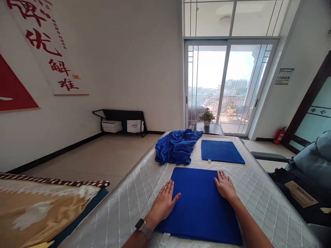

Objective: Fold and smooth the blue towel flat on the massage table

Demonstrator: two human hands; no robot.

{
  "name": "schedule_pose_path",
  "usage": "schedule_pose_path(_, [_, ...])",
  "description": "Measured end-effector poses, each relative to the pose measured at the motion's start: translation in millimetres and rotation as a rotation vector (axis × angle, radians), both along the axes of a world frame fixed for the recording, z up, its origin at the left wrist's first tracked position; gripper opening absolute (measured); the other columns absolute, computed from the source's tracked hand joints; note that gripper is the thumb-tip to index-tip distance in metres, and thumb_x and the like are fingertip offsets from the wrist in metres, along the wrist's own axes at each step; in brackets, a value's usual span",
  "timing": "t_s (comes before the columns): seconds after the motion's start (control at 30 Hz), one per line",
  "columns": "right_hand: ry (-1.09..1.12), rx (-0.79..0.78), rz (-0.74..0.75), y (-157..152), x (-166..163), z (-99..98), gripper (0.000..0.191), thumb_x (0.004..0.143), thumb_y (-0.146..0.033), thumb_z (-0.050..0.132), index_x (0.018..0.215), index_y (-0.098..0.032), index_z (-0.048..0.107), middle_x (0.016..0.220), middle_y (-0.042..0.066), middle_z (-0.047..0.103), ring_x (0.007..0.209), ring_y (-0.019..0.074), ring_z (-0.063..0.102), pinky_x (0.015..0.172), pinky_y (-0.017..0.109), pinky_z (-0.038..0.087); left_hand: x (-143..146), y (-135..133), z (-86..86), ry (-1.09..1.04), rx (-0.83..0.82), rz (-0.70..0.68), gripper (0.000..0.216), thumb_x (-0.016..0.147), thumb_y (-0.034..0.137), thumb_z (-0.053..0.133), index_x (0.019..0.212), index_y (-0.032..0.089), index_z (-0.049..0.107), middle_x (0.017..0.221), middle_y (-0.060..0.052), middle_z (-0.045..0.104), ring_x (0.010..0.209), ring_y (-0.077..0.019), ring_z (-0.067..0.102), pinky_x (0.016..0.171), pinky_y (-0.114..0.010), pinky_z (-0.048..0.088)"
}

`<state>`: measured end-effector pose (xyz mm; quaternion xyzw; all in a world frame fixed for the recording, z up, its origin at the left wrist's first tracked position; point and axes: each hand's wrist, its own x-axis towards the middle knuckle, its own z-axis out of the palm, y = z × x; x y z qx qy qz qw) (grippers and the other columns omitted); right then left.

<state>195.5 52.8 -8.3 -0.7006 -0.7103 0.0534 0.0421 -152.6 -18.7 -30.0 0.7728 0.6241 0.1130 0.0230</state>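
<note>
A folded blue towel [199, 203] lies flat on the silver quilted table cover [261, 193] right in front of me. My left hand [164, 201] rests open and flat on the towel's left edge, a watch on its wrist. My right hand [225, 186] lies open and flat on the towel's upper right corner. Farther back sit a second folded blue towel [221, 151] and, to its left, a crumpled heap of blue towels [177, 146].
A patterned brown and gold cloth [38, 206] lies at the left. A potted plant [207, 117] stands on a dark stand before the glass balcony door [227, 86]. A black rack with white boxes [121, 124] sits by the wall. A grey chair [312, 162] is at the right.
</note>
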Motion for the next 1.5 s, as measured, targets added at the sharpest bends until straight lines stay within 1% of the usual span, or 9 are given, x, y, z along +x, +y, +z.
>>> schedule_pose_path(0.1, [0.003,0.013,0.010,0,2,-0.6,0.069,0.103,-0.045,0.019,0.162,-0.009,0.019,0.170,0.009,0.017,0.157,0.0209,0.010,0.126,0.043,0.007,1,1,8.0,0.031,-0.036,0.013,0.088,0.100,0.071,0.019,0.158,0.006,0.034,0.164,-0.019,0.030,0.153,-0.0298,0.029,0.124,-0.048,0.029])
schedule_pose_path(0.2, [0.013,0.020,0.009,0,2,-1.7,0.068,0.104,-0.044,0.019,0.162,-0.009,0.020,0.170,0.009,0.017,0.157,0.0210,0.009,0.126,0.044,0.007,21,3,17.8,0.039,-0.035,-0.017,0.089,0.099,0.072,0.019,0.158,0.007,0.034,0.164,-0.019,0.031,0.153,-0.0307,0.029,0.124,-0.048,0.030])
schedule_pose_path(0.43, [-0.008,0.027,0.030,-2,4,-1.5,0.067,0.104,-0.042,0.021,0.162,-0.010,0.020,0.170,0.010,0.016,0.158,0.0217,0.007,0.126,0.044,0.010,153,32,34.5,-0.073,0.027,-0.437,0.078,0.103,0.063,0.017,0.160,0.011,0.030,0.165,-0.016,0.031,0.155,-0.0257,0.025,0.126,-0.044,0.026])
schedule_pose_path(0.53, [-0.053,0.022,0.057,-3,7,-3.5,0.063,0.102,-0.031,0.025,0.162,-0.012,0.021,0.170,0.009,0.014,0.157,0.0206,0.008,0.126,0.043,0.012,201,52,31.7,-0.108,0.041,-0.470,0.075,0.105,0.059,0.017,0.159,0.009,0.033,0.165,-0.017,0.032,0.155,-0.0255,0.025,0.126,-0.044,0.024])
schedule_pose_path(0.63, [-0.062,0.021,0.057,-2,8,-5.2,0.062,0.102,-0.029,0.025,0.162,-0.015,0.023,0.170,0.007,0.015,0.157,0.0199,0.007,0.126,0.041,0.010,218,68,25.0,-0.118,0.029,-0.400,0.073,0.105,0.055,0.015,0.159,0.009,0.033,0.164,-0.016,0.035,0.155,-0.0257,0.026,0.126,-0.045,0.023])
schedule_pose_path(0.77, [-0.028,0.035,0.036,0,5,-4.9,0.065,0.104,-0.041,0.022,0.162,-0.012,0.021,0.170,0.009,0.018,0.157,0.0211,0.009,0.126,0.043,0.009,193,78,17.7,-0.112,0.024,-0.322,0.077,0.104,0.059,0.010,0.158,0.010,0.036,0.164,-0.015,0.038,0.155,-0.0262,0.027,0.126,-0.047,0.023])
schedule_pose_path(1.03, [0.014,0.030,0.014,0,3,-2.2,0.068,0.104,-0.045,0.019,0.162,-0.010,0.021,0.170,0.008,0.017,0.158,0.0213,0.008,0.126,0.043,0.007,70,96,11.2,-0.038,0.074,-0.033,0.084,0.101,0.067,0.010,0.156,0.011,0.039,0.162,-0.016,0.040,0.153,-0.0294,0.031,0.124,-0.050,0.025])
schedule_pose_path(1.13, [0.005,0.020,0.009,0,3,-1.5,0.068,0.103,-0.045,0.019,0.162,-0.011,0.021,0.170,0.007,0.017,0.158,0.0208,0.008,0.126,0.043,0.007,40,98,6.0,-0.032,0.094,0.029,0.085,0.101,0.068,0.011,0.156,0.009,0.037,0.162,-0.019,0.040,0.152,-0.0305,0.032,0.123,-0.051,0.027])
schedule_pose_path(1.5, [0.002,0.028,0.003,0,3,-3.1,0.068,0.104,-0.045,0.019,0.163,-0.011,0.019,0.170,0.006,0.017,0.157,0.0192,0.009,0.126,0.040,0.007,32,99,0.0,-0.056,0.104,0.053,0.085,0.101,0.068,0.015,0.158,0.008,0.035,0.162,-0.020,0.038,0.152,-0.0323,0.032,0.123,-0.051,0.029])
